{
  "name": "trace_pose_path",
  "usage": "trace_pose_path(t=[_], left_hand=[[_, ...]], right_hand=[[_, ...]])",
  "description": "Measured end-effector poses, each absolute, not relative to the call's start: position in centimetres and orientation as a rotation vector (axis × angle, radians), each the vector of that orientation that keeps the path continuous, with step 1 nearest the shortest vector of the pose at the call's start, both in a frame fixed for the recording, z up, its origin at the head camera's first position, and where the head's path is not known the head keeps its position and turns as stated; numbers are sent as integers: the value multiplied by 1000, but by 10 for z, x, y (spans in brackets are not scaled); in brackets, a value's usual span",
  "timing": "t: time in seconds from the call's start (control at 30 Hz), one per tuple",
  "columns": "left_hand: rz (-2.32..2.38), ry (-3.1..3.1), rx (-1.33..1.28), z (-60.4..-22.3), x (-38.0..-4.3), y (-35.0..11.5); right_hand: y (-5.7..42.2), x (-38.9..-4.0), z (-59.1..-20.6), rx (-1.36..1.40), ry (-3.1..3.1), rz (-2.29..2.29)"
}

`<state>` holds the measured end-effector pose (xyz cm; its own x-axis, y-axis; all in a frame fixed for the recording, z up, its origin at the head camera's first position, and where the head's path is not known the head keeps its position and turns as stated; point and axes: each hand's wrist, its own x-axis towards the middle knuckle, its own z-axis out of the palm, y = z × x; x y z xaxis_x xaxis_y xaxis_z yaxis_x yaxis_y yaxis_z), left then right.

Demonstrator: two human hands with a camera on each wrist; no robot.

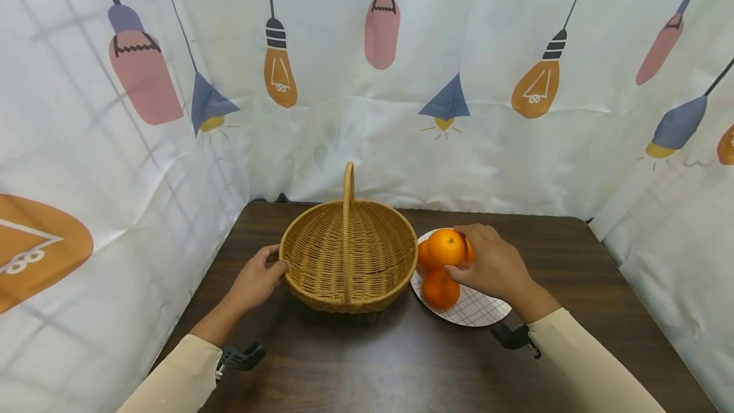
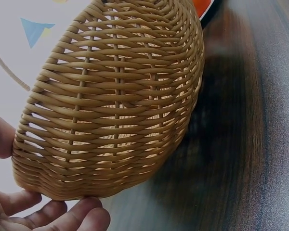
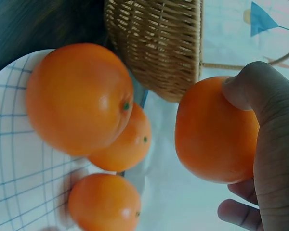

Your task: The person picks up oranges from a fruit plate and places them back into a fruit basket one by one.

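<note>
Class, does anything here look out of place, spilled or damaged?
Nothing stands out: the basket shows no break, three oranges sit on the plate, the right hand holds a fourth orange, and no spill shows.

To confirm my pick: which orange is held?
The orange gripped by the right hand, uppermost in the head view; the other three oranges lie on the plate, ungripped.
</note>
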<state>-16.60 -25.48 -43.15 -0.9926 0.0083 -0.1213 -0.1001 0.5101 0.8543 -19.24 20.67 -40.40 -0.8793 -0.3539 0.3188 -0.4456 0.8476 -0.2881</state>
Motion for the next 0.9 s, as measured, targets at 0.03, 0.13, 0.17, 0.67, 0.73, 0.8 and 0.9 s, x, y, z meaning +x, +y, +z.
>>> trace_pose_path(t=[0.03,0.13,0.17,0.67,0.73,0.8,0.9], left_hand=[[1499,2634,-79,-431,-166,-255],[1498,2635,-76,-431,-166,-255],[1498,2635,-76,-431,-166,-255],[1522,2626,-73,-434,-166,-256],[1526,2618,-77,-434,-165,-256],[1527,2615,-80,-434,-165,-255],[1520,2622,-82,-433,-164,-256]], right_hand=[[205,-193,-403,618,-2770,523],[199,-195,-400,638,-2771,522],[197,-195,-399,641,-2773,522],[168,-201,-389,659,-2790,570],[163,-201,-389,655,-2804,578],[158,-201,-389,653,-2813,585],[151,-201,-389,666,-2810,594]])
